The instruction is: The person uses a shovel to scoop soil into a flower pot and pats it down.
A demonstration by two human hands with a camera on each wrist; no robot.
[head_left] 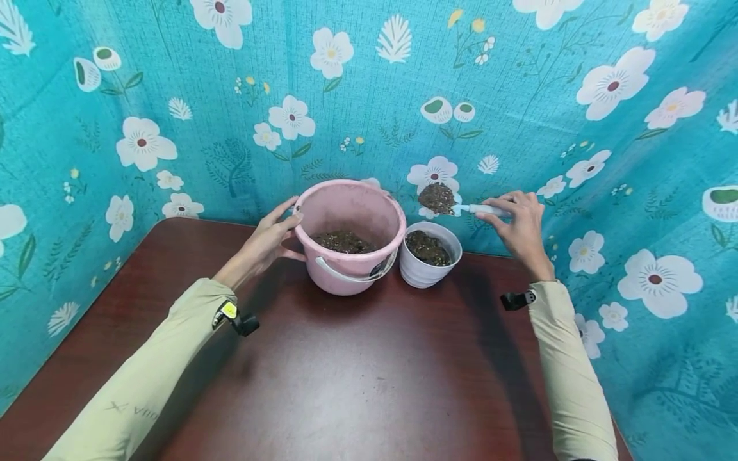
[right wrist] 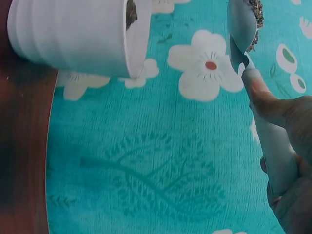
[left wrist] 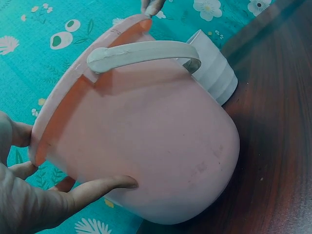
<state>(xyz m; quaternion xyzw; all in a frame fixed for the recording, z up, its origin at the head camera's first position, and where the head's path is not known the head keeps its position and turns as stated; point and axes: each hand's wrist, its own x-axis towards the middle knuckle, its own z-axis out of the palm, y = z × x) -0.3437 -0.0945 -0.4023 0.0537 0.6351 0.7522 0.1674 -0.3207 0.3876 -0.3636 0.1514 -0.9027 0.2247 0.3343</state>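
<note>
The pink bucket [head_left: 337, 286] stands on the table with dark soil [head_left: 344, 242] at its bottom. My left hand [head_left: 262, 246] grips its left rim, and in the left wrist view one finger [left wrist: 107, 185] lies along the outer wall. Just right of the bucket is a white ribbed pot [head_left: 419, 272] with soil [head_left: 428, 248] inside. Above the pot's far side, my right hand [head_left: 521, 221] holds a small trowel [head_left: 490, 210] by its pale handle. A heap of soil [head_left: 436, 198] sits on the trowel's blade, which points left.
The brown table [head_left: 346, 365] runs toward me in front of both containers. A turquoise flowered cloth [head_left: 369, 128] hangs close behind them and along both sides. The bucket's white bail handle [head_left: 346, 276] hangs down at its front.
</note>
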